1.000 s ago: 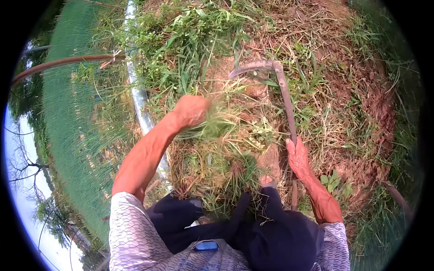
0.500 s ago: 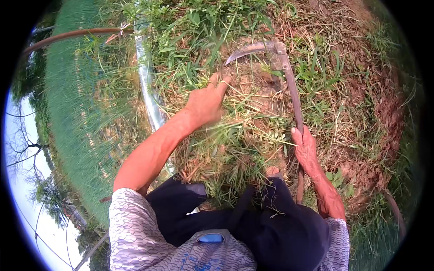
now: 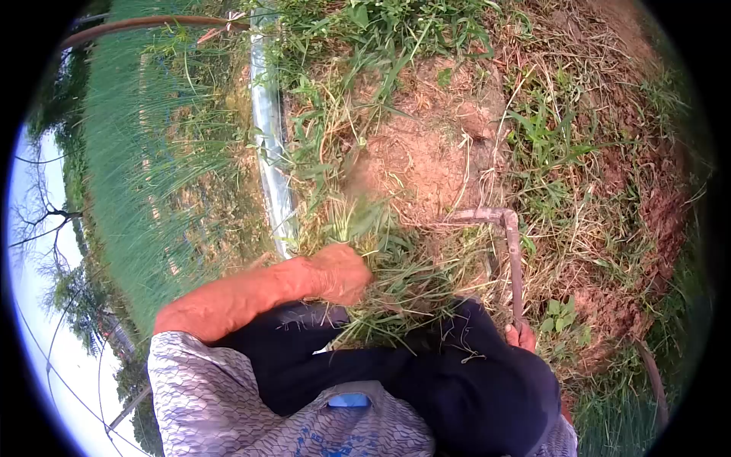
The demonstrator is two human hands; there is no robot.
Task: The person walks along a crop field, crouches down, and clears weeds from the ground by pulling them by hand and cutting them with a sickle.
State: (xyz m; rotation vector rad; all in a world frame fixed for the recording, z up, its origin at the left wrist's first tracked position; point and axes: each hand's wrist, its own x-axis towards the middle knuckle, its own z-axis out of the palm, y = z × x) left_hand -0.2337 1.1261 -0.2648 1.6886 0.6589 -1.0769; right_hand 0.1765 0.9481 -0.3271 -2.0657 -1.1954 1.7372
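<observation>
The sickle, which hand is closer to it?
Right. The right hand grips the sickle by its handle; the left hand is off to the left by the grass, not touching it.

I am seeing the person wearing a pale grey shirt (image 3: pixel 221 396) with a dark, net-like line pattern running over its sleeves, blue markings (image 3: pixel 327 445) showing on the front, a bright blue patch (image 3: pixel 349 400) sitting above them, and dark navy trousers (image 3: pixel 472 388).
</observation>
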